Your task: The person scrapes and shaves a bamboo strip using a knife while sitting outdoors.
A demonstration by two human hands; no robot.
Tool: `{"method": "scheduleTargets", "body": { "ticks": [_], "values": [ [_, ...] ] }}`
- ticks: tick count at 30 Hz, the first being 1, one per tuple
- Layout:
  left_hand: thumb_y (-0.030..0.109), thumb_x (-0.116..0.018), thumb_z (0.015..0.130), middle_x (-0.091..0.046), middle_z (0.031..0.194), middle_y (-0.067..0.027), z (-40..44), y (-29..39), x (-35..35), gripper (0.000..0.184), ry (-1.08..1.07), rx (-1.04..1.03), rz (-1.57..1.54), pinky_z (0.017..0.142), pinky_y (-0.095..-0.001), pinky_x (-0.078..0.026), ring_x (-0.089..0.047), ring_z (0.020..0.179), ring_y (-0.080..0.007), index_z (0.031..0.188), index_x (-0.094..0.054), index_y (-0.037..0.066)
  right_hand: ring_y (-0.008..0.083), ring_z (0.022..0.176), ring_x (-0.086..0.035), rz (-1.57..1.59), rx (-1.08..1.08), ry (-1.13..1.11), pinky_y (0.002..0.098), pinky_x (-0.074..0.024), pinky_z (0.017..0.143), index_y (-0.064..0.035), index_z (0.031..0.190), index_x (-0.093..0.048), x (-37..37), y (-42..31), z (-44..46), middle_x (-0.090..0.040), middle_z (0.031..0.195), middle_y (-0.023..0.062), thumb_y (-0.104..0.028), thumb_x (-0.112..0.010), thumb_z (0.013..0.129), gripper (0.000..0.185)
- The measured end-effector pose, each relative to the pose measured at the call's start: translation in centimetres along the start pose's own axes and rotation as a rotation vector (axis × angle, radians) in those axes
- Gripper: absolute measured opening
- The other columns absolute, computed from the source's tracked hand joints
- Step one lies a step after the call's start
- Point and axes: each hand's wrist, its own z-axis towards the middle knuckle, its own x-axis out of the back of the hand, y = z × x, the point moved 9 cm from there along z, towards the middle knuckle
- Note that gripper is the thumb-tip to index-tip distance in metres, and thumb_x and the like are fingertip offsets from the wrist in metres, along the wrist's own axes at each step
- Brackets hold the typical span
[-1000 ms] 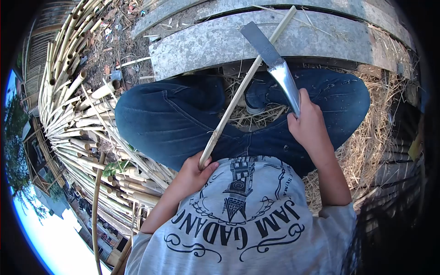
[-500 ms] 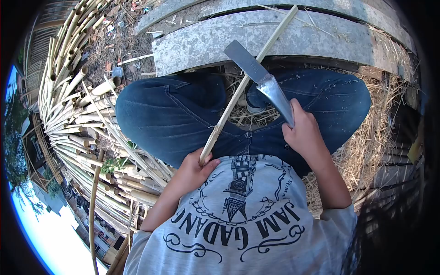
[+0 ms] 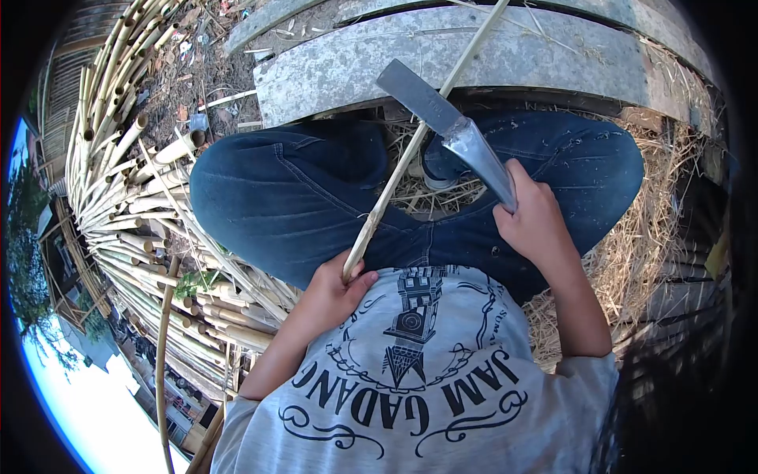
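My left hand (image 3: 335, 291) is closed around the near end of a long bamboo strip (image 3: 400, 164), close to the shirt's front. The strip slants up and away between my bent knees, its far part over a grey plank. My right hand (image 3: 537, 215) grips the metal handle of a machete (image 3: 424, 98) with a short, broad, square-ended blade. That blade crosses over the strip beyond my knees, pointing up and left. Whether its edge touches the strip, I cannot tell.
Weathered planks (image 3: 332, 77) lie in front of my legs. A large pile of cut bamboo poles (image 3: 150, 205) fills the left side. Shavings (image 3: 624, 253) cover the ground at right and between my feet. One bamboo pole (image 3: 164, 347) stands out at lower left.
My right hand has shifted slightly to the right with the machete, its handle tilting a little. My left hand keeps its hold on the bamboo strip. The view has moved slightly.
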Motion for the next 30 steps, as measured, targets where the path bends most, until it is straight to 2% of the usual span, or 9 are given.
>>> {"method": "scheduleTargets", "body": {
  "ticks": [4, 6, 10, 14, 15, 18, 24, 28, 30],
  "values": [
    [0.013, -0.072, 0.089, -0.038, 0.065, 0.0039, 0.0, -0.3, -0.3, 0.032, -0.005, 0.081, -0.064, 0.054, -0.0249, -0.033, -0.034, 0.063, -0.0060, 0.077, -0.043, 0.007, 0.0494, 0.082, -0.063, 0.114, -0.102, 0.104, 0.0498, -0.0518, 0.069, 0.0026, 0.111, -0.047, 0.0, 1.1, 0.8, -0.063, 0.080, 0.0294, -0.002, -0.062, 0.076, 0.038],
    [0.013, -0.072, 0.088, -0.037, 0.065, 0.0040, 0.0, -0.3, 0.2, 0.033, 0.011, 0.066, -0.057, 0.054, -0.0248, -0.033, -0.034, 0.062, -0.0060, 0.076, -0.042, 0.007, 0.0502, 0.081, -0.063, 0.018, 0.053, 0.001, 0.0488, -0.0520, 0.069, 0.0038, 0.111, -0.046, -1.9, -0.7, -1.0, -0.064, 0.081, 0.0297, -0.002, -0.061, 0.077, 0.038],
    [0.011, -0.071, 0.088, -0.037, 0.064, 0.0040, 0.2, 0.4, -0.2, 0.032, -0.016, 0.034, -0.032, 0.053, -0.0258, -0.033, -0.034, 0.061, -0.0065, 0.075, -0.042, 0.006, 0.0497, 0.081, -0.063, 0.081, 0.005, -0.035, 0.0496, -0.0516, 0.071, 0.0025, 0.109, -0.047, 0.8, 0.2, 0.2, -0.063, 0.080, 0.0304, -0.002, -0.061, 0.076, 0.036],
    [0.011, -0.071, 0.088, -0.036, 0.063, 0.0040, 0.2, 0.2, -0.2, 0.033, -0.001, 0.046, -0.079, 0.053, -0.0259, -0.032, -0.034, 0.062, -0.0064, 0.075, -0.042, 0.006, 0.0476, 0.081, -0.064, 0.071, -0.049, 0.077, 0.0504, -0.0526, 0.072, 0.0012, 0.110, -0.047, -0.1, 1.0, 0.4, -0.064, 0.080, 0.0287, -0.004, -0.064, 0.076, 0.038],
    [0.010, -0.071, 0.089, -0.037, 0.063, 0.0041, 0.2, -0.1, -0.1, 0.032, 0.000, 0.050, -0.059, 0.053, -0.0257, -0.032, -0.034, 0.062, -0.0062, 0.075, -0.041, 0.006, 0.0468, 0.081, -0.065, 0.048, -0.028, -0.088, 0.0514, -0.0530, 0.074, 0.0005, 0.110, -0.048, -1.7, 0.5, -0.5, -0.065, 0.081, 0.0283, -0.005, -0.066, 0.076, 0.039],
    [0.010, -0.070, 0.089, -0.037, 0.063, 0.0044, 0.3, 0.0, 0.1, 0.032, -0.008, 0.039, -0.038, 0.054, -0.0254, -0.032, -0.034, 0.062, -0.0058, 0.075, -0.042, 0.006, 0.0449, 0.080, -0.066, -0.020, 0.118, -0.294, 0.0515, -0.0534, 0.074, -0.0013, 0.112, -0.049, -4.0, -2.2, -2.4, -0.066, 0.080, 0.0255, -0.005, -0.066, 0.075, 0.041],
    [0.013, -0.072, 0.088, -0.038, 0.064, 0.0050, 0.0, 0.1, 0.0, 0.033, 0.010, 0.070, -0.088, 0.054, -0.0247, -0.032, -0.035, 0.062, -0.0051, 0.075, -0.042, 0.006, 0.0448, 0.075, -0.065, 0.092, -0.011, 0.079, 0.0508, -0.0533, 0.068, -0.0006, 0.107, -0.049, -1.1, -0.3, 0.7, -0.065, 0.077, 0.0247, -0.004, -0.064, 0.077, 0.034],
    [0.012, -0.072, 0.088, -0.038, 0.065, 0.0049, 0.1, -0.6, 0.1, 0.033, -0.040, 0.104, -0.060, 0.054, -0.0251, -0.033, -0.035, 0.062, -0.0053, 0.075, -0.042, 0.006, 0.0433, 0.074, -0.066, -0.103, 0.097, -0.099, 0.0501, -0.0536, 0.067, -0.0004, 0.112, -0.047, -2.9, -2.5, -2.0, -0.066, 0.076, 0.0237, -0.005, -0.068, 0.076, 0.042],
    [0.012, -0.072, 0.088, -0.037, 0.065, 0.0049, 0.3, -0.1, -0.1, 0.032, -0.014, 0.006, -0.060, 0.054, -0.0250, -0.033, -0.034, 0.062, -0.0056, 0.075, -0.043, 0.006, 0.0428, 0.075, -0.067, -0.083, 0.127, -0.197, 0.0503, -0.0535, 0.067, -0.0012, 0.113, -0.048, -3.6, -3.2, -2.9, -0.066, 0.077, 0.0227, -0.006, -0.069, 0.076, 0.043]
  ]
}}
